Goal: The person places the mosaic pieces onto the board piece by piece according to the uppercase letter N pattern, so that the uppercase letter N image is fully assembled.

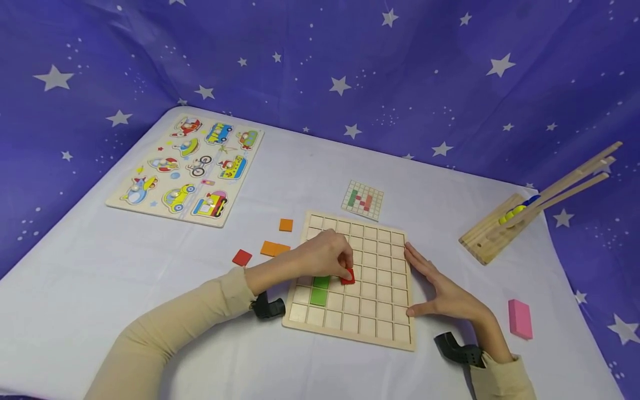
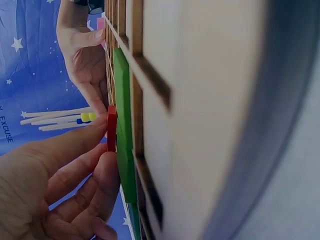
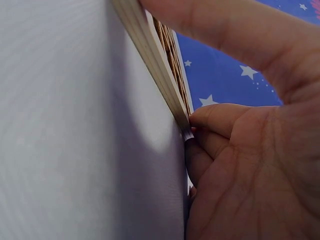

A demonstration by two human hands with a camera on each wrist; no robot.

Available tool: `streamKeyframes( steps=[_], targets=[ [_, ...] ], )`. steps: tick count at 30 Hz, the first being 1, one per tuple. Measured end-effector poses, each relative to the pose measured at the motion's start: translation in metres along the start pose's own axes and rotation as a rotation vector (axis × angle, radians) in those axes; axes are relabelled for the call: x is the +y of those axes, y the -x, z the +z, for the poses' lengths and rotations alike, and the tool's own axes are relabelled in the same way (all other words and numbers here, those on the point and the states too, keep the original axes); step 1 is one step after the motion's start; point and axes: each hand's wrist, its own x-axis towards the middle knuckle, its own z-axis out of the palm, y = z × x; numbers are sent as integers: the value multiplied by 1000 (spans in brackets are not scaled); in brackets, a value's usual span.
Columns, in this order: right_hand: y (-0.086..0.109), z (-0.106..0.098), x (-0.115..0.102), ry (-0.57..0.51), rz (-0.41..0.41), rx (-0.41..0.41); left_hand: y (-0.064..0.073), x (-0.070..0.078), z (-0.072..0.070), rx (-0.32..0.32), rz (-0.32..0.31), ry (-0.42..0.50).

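Over the wooden grid board [image 1: 368, 328], my left hand [image 1: 325, 253] pinches a small red square tile [image 1: 348, 279] between thumb and fingertips. The left wrist view shows this red tile [image 2: 112, 128] on edge-on, close over the board's cells and overlapping the green there. Two green tiles [image 1: 318, 296] lie in cells left of it, one partly covered by my left hand. Against the board's right edge rests my right hand [image 1: 442, 291], thumb and fingers spread apart. In the right wrist view its fingers [image 3: 220, 117] touch the board's side.
Left of the board lie a loose red tile [image 1: 242, 257] and several orange tiles [image 1: 286, 225]. Behind it is a small pattern card [image 1: 376, 208]. A vehicle puzzle [image 1: 200, 178] lies back left. On the right stand a wooden rack with beads [image 1: 482, 244] and a pink block [image 1: 520, 319].
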Motion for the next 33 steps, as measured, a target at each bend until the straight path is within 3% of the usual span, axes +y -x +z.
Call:
streamKeyframes(
  steps=[10, 19, 33],
  targets=[
    [1, 0, -1, 32, 11, 0, -1, 2, 4, -40, 72, 23],
    [0, -1, 0, 39, -7, 0, -2, 4, 4, -58, 68, 56],
    [1, -1, 1, 31, 8, -1, -3, 7, 7, -65, 103, 34]
  ],
)
